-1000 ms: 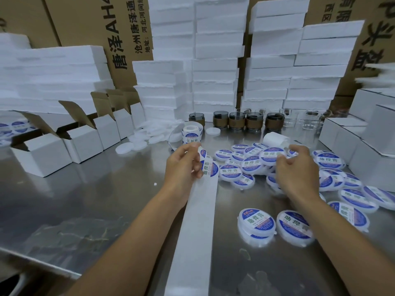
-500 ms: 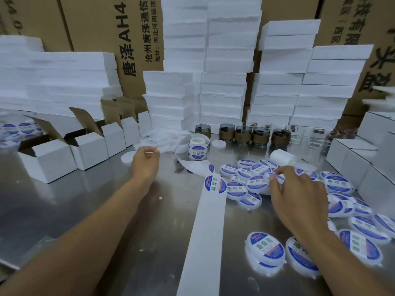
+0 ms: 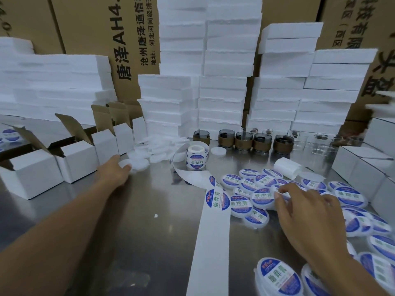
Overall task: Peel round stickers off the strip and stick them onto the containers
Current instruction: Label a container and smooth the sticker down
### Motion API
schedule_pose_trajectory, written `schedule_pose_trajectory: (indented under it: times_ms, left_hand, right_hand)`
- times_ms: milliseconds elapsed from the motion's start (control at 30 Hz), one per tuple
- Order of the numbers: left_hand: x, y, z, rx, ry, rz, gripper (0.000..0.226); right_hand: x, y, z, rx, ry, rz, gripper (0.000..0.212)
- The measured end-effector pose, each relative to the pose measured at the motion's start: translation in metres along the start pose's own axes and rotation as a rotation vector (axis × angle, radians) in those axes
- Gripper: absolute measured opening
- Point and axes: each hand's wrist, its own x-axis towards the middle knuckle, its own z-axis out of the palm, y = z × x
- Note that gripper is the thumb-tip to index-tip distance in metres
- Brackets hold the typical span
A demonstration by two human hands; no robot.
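A white backing strip runs from the sticker roll down the steel table toward me, with a round blue-and-white sticker on it. My left hand reaches far left and grips the edge of a plain white round container at the front of a heap of unlabelled ones. My right hand hovers over the labelled containers and pinches a peeled sticker between thumb and fingertips.
Open white cartons line the left side. Foam slabs are stacked along the back. Dark jars and clear glass jars stand before them. Closed white boxes sit at the right, next to a rolled-up backing strip.
My left hand let go of the strip and moved left and away to the plain white containers. My right hand stayed over the labelled pile with the sticker.
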Motion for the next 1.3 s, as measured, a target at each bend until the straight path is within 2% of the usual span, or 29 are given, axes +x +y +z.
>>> schedule_pose_trajectory:
  times_ms: [100,267,400,500,567,633,767,867,967,1033,1133,1300]
  left_hand:
    - [-0.007,0.008,0.000,-0.121,0.003,0.021,0.057]
    - [-0.036,0.031,-0.009,-0.324,-0.024,-0.034,0.052]
    - [-0.085,0.061,-0.019,-0.557,-0.043,0.121,0.040]
    - [-0.130,0.088,-0.023,-0.818,-0.162,0.193,0.033]
    - [-0.157,0.103,-0.019,-1.056,-0.290,0.149,0.028]
    - [-0.178,0.111,-0.008,-1.185,-0.384,0.096,0.028]
    - [-0.196,0.108,0.011,-1.177,-0.367,0.034,0.019]
    - [-0.193,0.100,0.015,-1.192,-0.362,-0.024,0.021]
    - [-0.189,0.097,0.019,-1.196,-0.381,-0.035,0.022]
    - [-0.189,0.098,0.023,-1.179,-0.410,-0.016,0.020]
    - [-0.188,0.099,0.025,-1.198,-0.436,0.009,0.021]
    - [-0.188,0.097,0.025,-1.219,-0.526,0.037,0.016]
  right_hand:
    - [0.001,0.001,0.001,0.008,-0.020,-0.003,0.022]
    - [-0.001,0.002,0.000,0.049,0.033,-0.034,0.016]
    - [-0.002,0.001,-0.001,0.066,0.054,-0.062,0.012]
    - [-0.002,0.000,-0.003,0.070,0.051,-0.081,0.014]
    - [-0.002,-0.001,-0.005,0.076,0.039,-0.093,0.016]
    - [-0.003,-0.004,-0.008,0.103,0.020,-0.099,0.017]
    - [-0.007,-0.009,-0.012,0.209,-0.033,-0.149,0.017]
    - [-0.011,-0.014,-0.011,0.461,-0.103,-0.157,0.015]
    - [-0.015,-0.028,-0.010,0.765,-0.253,-0.045,0.013]
    - [-0.013,-0.038,-0.009,0.858,-0.345,0.033,0.016]
    - [-0.002,-0.047,-0.007,0.841,-0.417,0.113,0.019]
    - [0.002,-0.061,0.000,0.698,-0.408,0.234,0.025]
